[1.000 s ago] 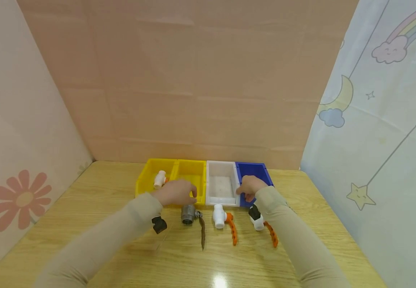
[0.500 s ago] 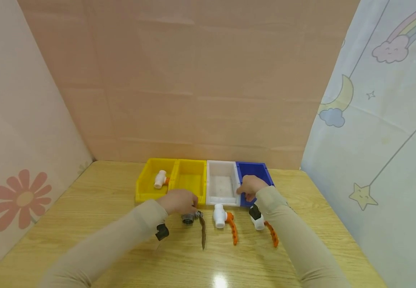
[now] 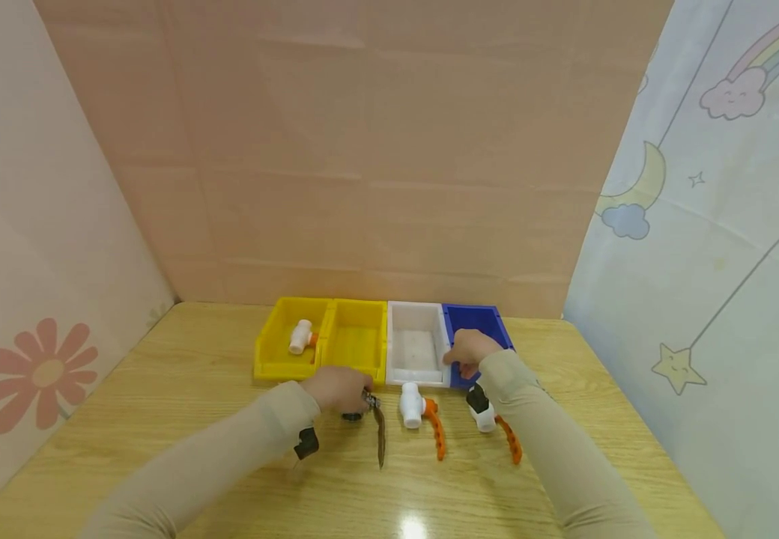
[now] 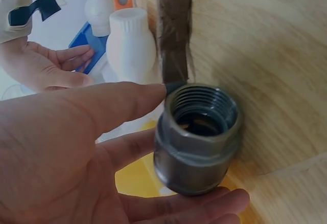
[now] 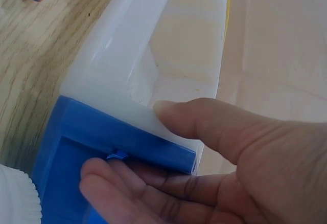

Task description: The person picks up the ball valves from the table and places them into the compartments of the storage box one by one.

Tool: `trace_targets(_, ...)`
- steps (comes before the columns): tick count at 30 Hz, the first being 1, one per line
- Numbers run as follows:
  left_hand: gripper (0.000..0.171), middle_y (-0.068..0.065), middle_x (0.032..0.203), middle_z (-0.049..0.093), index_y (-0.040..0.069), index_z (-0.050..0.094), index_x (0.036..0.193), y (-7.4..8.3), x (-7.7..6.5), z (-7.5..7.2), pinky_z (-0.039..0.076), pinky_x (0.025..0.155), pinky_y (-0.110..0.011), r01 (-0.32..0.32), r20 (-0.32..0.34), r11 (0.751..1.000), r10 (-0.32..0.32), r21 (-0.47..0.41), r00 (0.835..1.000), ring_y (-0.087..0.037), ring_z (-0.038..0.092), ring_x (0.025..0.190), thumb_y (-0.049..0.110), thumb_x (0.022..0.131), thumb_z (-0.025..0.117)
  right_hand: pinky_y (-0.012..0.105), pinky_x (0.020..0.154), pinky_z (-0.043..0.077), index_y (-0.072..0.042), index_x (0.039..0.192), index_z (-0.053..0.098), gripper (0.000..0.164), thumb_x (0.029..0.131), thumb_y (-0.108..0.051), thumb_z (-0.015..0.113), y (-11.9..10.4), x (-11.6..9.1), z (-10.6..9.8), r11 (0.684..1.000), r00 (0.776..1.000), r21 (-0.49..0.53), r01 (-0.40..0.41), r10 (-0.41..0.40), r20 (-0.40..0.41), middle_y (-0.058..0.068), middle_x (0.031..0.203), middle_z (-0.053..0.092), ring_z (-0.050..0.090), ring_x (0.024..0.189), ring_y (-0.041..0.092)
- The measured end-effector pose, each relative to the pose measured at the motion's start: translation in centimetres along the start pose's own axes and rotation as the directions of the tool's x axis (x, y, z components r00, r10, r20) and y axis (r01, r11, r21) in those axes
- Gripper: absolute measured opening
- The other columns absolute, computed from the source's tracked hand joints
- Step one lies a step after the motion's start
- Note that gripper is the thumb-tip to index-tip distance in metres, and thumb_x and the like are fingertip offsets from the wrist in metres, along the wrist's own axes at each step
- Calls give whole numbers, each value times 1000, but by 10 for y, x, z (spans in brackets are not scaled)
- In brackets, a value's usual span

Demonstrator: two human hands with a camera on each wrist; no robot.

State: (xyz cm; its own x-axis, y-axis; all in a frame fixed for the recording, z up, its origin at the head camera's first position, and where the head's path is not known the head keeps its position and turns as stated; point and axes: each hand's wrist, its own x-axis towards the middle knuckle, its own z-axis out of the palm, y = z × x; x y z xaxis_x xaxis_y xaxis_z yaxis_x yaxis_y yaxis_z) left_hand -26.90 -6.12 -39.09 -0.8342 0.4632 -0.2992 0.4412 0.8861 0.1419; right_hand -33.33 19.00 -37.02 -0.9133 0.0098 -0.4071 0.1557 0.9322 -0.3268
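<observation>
My left hand is at the grey metal ball valve on the table. In the left wrist view the thumb lies at the valve's stem, with the fingers around the far side and below the threaded body. Its brown lever points toward me. My right hand grips the adjoining walls of the white bin and the blue bin. The right thumb is on the white side, the fingers on the blue side.
Two white plastic valves with orange handles, a middle valve and a right valve, lie in front of the bins. Another white valve lies in the left yellow bin. A second yellow bin adjoins the white one.
My left hand has come down and toward me from above the yellow bin's front onto the metal ball valve, covering most of its body. My right hand has stayed at the bin walls.
</observation>
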Motion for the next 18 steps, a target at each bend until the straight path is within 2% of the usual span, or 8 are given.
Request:
trace_targets(6, 39, -1, 104, 68, 20, 63, 125, 2, 2, 5, 50, 76, -37, 31, 0, 999, -31, 8, 1000, -14, 57, 84, 32, 88, 67, 31, 65, 59, 0, 86, 63, 23, 89, -22, 69, 0, 0, -1, 1000, 1000, 6, 2, -2, -1, 13, 75, 65, 69, 67, 22)
trace_targets(9, 38, -2, 103, 68, 20, 63, 124, 3, 4, 8, 51, 74, -36, 42, -2, 999, -42, 7, 999, -15, 57, 84, 31, 88, 66, 31, 64, 58, -1, 86, 63, 23, 89, -22, 69, -1, 0, -1, 1000, 1000, 5, 6, -6, -2, 12, 74, 65, 69, 66, 22)
trace_targets(14, 35, -2, 102, 68, 17, 64, 121, 2, 5, 12, 51, 75, -36, 56, -24, 998, -57, -27, 998, -15, 59, 85, 30, 88, 67, 31, 63, 58, -1, 85, 63, 23, 89, -22, 69, 0, -1, -1, 1000, 1000, 5, 16, -16, -5, 12, 73, 65, 69, 65, 21)
trace_targets(18, 32, -2, 95, 67, 14, 65, 116, 3, 6, 14, 50, 75, -35, 62, -51, 994, -67, -86, 996, -16, 58, 81, 27, 87, 69, 31, 63, 58, -1, 85, 64, 22, 88, -22, 69, -1, -1, -1, 1000, 1000, -4, 17, -17, -6, 13, 74, 65, 70, 66, 22)
